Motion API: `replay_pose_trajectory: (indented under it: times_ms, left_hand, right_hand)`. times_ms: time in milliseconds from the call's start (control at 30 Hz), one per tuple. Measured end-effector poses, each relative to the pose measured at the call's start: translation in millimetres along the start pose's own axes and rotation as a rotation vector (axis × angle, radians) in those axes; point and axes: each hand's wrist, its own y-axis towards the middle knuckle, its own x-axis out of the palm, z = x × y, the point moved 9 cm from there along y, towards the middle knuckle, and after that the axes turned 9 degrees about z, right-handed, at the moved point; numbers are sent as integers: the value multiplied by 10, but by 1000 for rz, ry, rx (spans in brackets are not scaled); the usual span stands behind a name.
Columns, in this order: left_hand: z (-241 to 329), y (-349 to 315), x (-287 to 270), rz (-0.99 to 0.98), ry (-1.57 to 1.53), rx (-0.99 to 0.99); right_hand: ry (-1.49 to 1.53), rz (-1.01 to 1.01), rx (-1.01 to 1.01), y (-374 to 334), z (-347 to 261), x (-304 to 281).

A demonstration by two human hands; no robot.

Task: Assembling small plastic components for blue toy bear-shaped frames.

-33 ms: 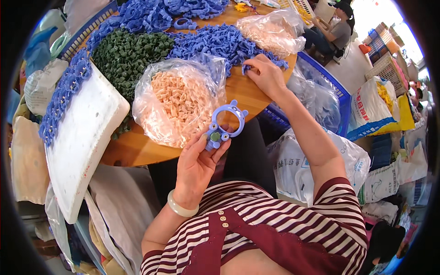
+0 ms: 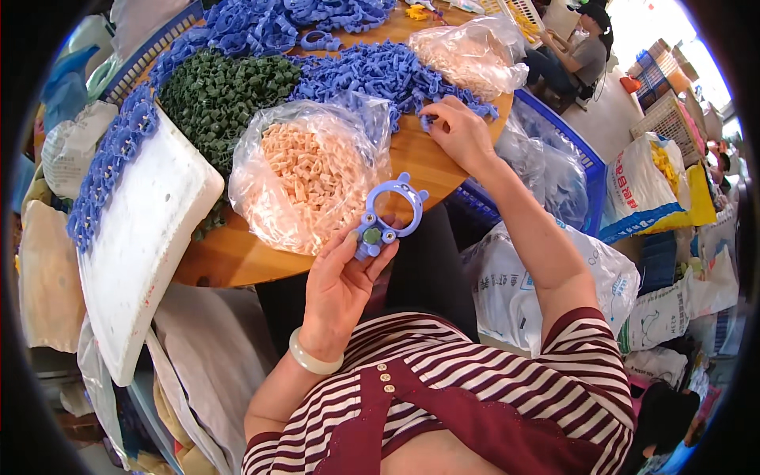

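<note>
My left hand (image 2: 339, 277) grips a blue plastic ring-shaped toy part (image 2: 418, 207) by its lower end, above the table's near edge. Small ears stand out from its ring, and a green piece sits in its body between two metal-looking round spots. At the right side of the table, my right hand (image 2: 459, 136) pinches a small blue plastic piece (image 2: 427, 120) between thumb and fingers, beside the pile of small blue parts (image 2: 356, 75). An open clear bag of peach-coloured plastic pieces (image 2: 305, 178) lies just beyond my left hand.
Dark green pieces (image 2: 226, 91) are heaped left of the bag, with larger blue ring parts (image 2: 253, 28) behind. A white foam board (image 2: 150, 229) leans at the left, blue parts along its edge. A blue crate (image 2: 582, 146) stands at right; farther back a person (image 2: 574, 55) sits.
My right hand, with the small blue piece, has shifted very slightly toward me. The left hand and the ring-shaped toy part have stayed in place.
</note>
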Motion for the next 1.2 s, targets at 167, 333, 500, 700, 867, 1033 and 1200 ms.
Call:
replay_pose_trajectory:
  times_ms: [167,333,500,700,867,1033,1200]
  left_hand:
    - [-29,6,38,-28,9,-7]
    - [-37,10,49,-39,-17,-1]
    - [-3,8,-47,33,8,9]
    - [-4,2,-66,51,7,19]
    - [9,-23,-71,58,5,23]
    - [37,-28,-69,51,-10,26]
    - [35,-12,-46,39,0,21]
  right_hand:
    - [150,12,77,-30,52,-62]
    - [272,77,69,-44,33,-228]
    - [167,-210,-61,-327,-327,-245]
    - [117,-291,-73,-351,-435,-243]
    - [190,-251,-151,-415,-708,-251]
    - [132,-359,-150,-491,-637,-20]
    - [393,-119,-10,-371,-592,-372]
